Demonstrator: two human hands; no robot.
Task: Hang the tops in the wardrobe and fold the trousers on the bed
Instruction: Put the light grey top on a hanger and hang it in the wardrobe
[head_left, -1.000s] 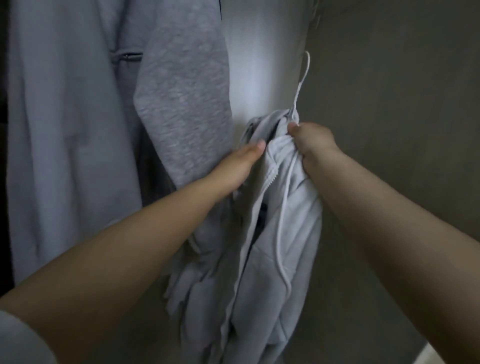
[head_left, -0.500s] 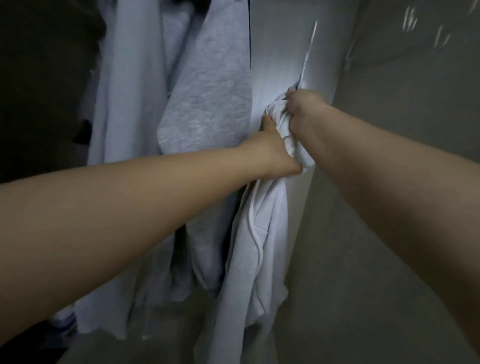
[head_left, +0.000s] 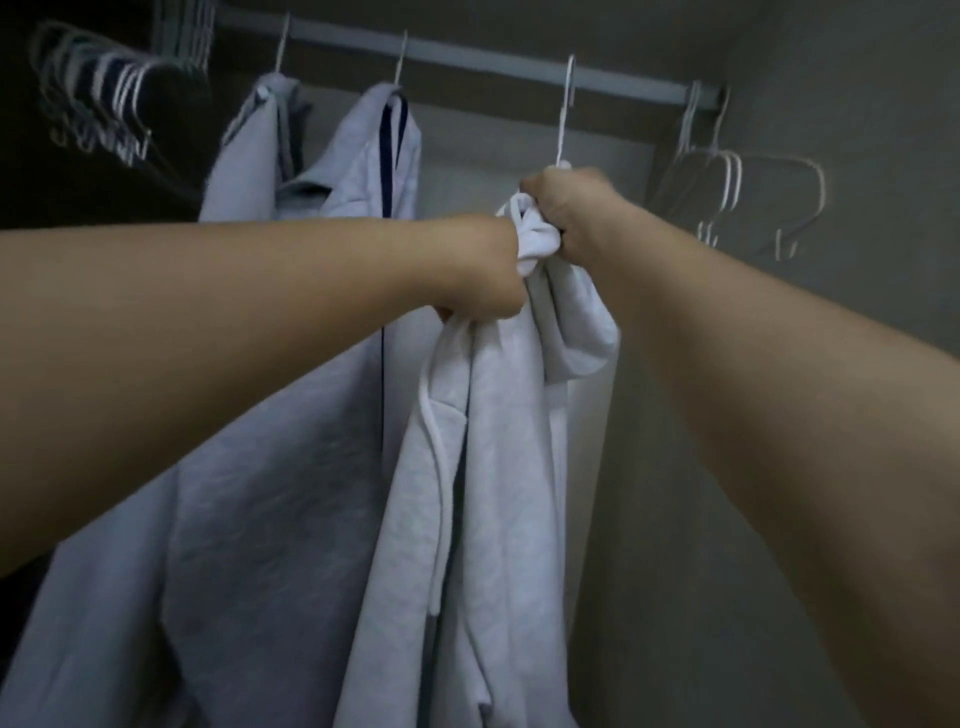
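Hanging from the wardrobe rail (head_left: 519, 65) are the biggest things in sight: a pale grey top (head_left: 291, 519) with a dark stripe down its front, on a white hanger, and farther left a second pale top (head_left: 260, 135) on another. Beside the striped one, towards the right, a white hooded top (head_left: 498, 467) dangles full length, its drawstring (head_left: 434, 467) looping down the front. No brand, label or lettering can be read on any of the clothes.

Both bare arms reach up to that white top. The left hand (head_left: 480, 270) is closed into a fist on a bunch of its cloth just below the collar. The right hand (head_left: 571, 213) is clenched round the bunched neck of the top right where the hanger's stem comes out. The white wire hanger (head_left: 566, 109) rises from that fist, and its hook sits at the rail; whether it has fully caught over the rail I cannot tell.

Off to the right, a cluster of bare white hangers (head_left: 727, 187) hangs near the rail's end by the grey side wall (head_left: 857, 364). Far left, in the dark, is another bunch of empty hangers (head_left: 104, 98), blurred.
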